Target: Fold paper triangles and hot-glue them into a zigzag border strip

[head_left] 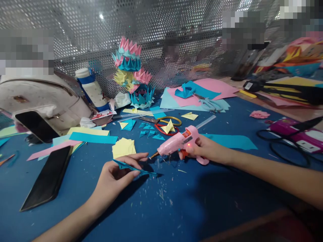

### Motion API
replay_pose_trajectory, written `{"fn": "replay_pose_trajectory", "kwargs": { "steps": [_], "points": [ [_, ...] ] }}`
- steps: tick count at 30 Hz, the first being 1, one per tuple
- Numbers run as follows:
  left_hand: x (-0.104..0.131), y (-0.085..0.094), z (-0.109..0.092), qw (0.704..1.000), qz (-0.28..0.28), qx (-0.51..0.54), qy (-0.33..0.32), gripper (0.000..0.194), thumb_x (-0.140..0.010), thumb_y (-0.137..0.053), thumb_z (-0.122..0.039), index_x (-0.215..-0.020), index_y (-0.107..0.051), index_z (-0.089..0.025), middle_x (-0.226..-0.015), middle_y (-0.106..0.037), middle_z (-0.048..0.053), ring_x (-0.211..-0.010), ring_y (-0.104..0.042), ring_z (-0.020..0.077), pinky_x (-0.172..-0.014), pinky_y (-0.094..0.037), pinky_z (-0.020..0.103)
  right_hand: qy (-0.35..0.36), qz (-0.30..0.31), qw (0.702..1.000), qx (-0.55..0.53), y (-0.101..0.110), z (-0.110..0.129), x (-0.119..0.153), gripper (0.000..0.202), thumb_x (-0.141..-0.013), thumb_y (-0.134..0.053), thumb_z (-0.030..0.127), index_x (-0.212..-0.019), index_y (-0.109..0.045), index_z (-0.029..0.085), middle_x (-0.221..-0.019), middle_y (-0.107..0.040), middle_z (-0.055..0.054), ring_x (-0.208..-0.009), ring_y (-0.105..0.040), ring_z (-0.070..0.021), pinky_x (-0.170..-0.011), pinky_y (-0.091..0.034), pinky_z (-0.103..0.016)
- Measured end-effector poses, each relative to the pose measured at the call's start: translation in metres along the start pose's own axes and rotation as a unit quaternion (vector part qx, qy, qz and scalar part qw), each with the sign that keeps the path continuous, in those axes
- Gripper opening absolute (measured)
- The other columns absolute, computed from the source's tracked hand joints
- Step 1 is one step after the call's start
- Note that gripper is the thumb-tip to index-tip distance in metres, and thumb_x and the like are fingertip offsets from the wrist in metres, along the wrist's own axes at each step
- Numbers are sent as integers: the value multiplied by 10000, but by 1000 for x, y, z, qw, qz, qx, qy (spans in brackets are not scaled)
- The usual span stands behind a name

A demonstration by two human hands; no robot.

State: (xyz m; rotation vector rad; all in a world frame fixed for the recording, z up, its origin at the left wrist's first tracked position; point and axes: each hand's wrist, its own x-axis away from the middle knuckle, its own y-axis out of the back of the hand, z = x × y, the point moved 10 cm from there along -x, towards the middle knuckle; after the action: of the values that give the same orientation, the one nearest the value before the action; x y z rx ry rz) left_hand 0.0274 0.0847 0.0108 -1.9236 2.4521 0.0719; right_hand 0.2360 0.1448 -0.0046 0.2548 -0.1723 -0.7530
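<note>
Between thumb and fingers, my left hand [119,171] pinches a strip of joined blue folded-paper pieces [145,172] just above the table. My right hand [202,148] is wrapped round the handle of a pink glue gun [174,143], whose red light glows. Its nozzle points left and down, close to my left fingertips. Behind my left hand lies a stack of yellow paper squares [123,148]. Beyond the glue gun are scissors [168,121] with red and yellow handles, a yellow folded piece [168,127] resting on them, and several small blue folded triangles [149,131].
Folded-paper crowns [142,96] are stacked by the perforated metal screen [156,20]. A black phone [49,178], paper strips [93,137], a bottle [92,89] and a pale bag [37,97] are at left. A purple power strip [297,136] with black cable stands at right.
</note>
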Motion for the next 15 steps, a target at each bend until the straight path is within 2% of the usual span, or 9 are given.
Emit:
{"fn": "replay_pose_trajectory", "kwargs": {
  "steps": [5, 11, 15],
  "points": [
    [-1, -3, -2, 1000, 8, 13, -10, 45, -845, -723, -176, -824, -746, -208, -1178, -741, 74, -1131, -686, 235, -923, -568, 302, -6, -6, 999, -47, 0, 1, -1, 642, -803, -601, 736, -918, -701, 112, -559, -324, 66, -430, -280, -47, -368, -257, -171],
    [-1, -3, -7, 1000, 4, -1, -21, 35, -841, -724, -188, -823, -754, -193, -1154, -745, 99, -1124, -685, 248, -885, -585, 309, 5, -7, 999, -36, 1, 2, -1, 637, -820, -597, 718, -910, -715, 98, -594, -380, 40, -477, -314, -55, -366, -242, -156],
    [0, -3, -9, 1000, -5, -7, -17, 44, -836, -726, -195, -802, -754, -197, -1125, -752, 102, -1068, -704, 240, -839, -595, 301, 14, -4, 999, -35, 1, 2, -1, 603, -848, -593, 682, -911, -716, 95, -580, -364, 47, -468, -304, -52, -362, -249, -152]
  ]
}}
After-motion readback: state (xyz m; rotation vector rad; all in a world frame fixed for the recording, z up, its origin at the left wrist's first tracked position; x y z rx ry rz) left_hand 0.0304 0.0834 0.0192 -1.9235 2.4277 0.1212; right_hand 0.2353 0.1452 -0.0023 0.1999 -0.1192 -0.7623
